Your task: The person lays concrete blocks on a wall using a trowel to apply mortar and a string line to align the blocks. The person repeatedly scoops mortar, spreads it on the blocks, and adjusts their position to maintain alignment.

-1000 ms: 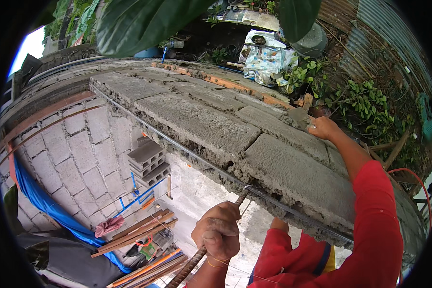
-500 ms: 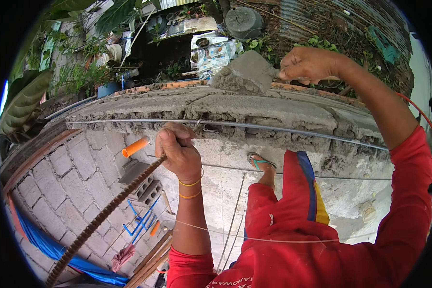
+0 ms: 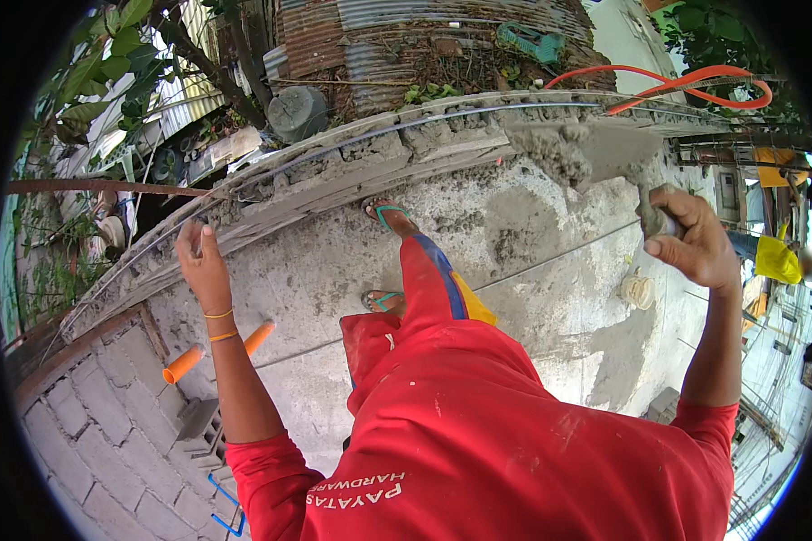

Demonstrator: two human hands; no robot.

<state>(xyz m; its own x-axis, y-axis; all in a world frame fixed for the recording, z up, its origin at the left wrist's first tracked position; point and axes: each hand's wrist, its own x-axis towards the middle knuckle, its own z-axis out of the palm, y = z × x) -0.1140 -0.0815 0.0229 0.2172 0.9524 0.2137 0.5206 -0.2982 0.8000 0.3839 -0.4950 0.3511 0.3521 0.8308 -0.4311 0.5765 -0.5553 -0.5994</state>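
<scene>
My right hand [image 3: 699, 243] is wrapped round the handle of a mortar trowel [image 3: 618, 149], out to the right. Its grey blade points away from me, near the right part of a concrete block wall [image 3: 365, 162], with a lump of wet mortar [image 3: 555, 155] at the blade's left side. My left hand [image 3: 206, 266] is raised at the wall's left part, thumb and fingers apart, holding nothing that I can see. Just beyond its fingertips a rusty steel rebar [image 3: 108, 186] reaches in from the left. A thin grey bar [image 3: 334, 142] runs along the wall's top.
Orange pipe stubs [image 3: 183, 364] stick up near my left forearm. Beyond the wall are a grey bucket [image 3: 298, 114] and corrugated roofing sheets [image 3: 388, 54]. A red-orange hose [image 3: 740, 81] loops at the far right. A small pail [image 3: 639, 291] stands low at right.
My left hand has let go of the rebar and is now farther left. My right hand has swung the trowel right and nearer to me. The view has turned to the right.
</scene>
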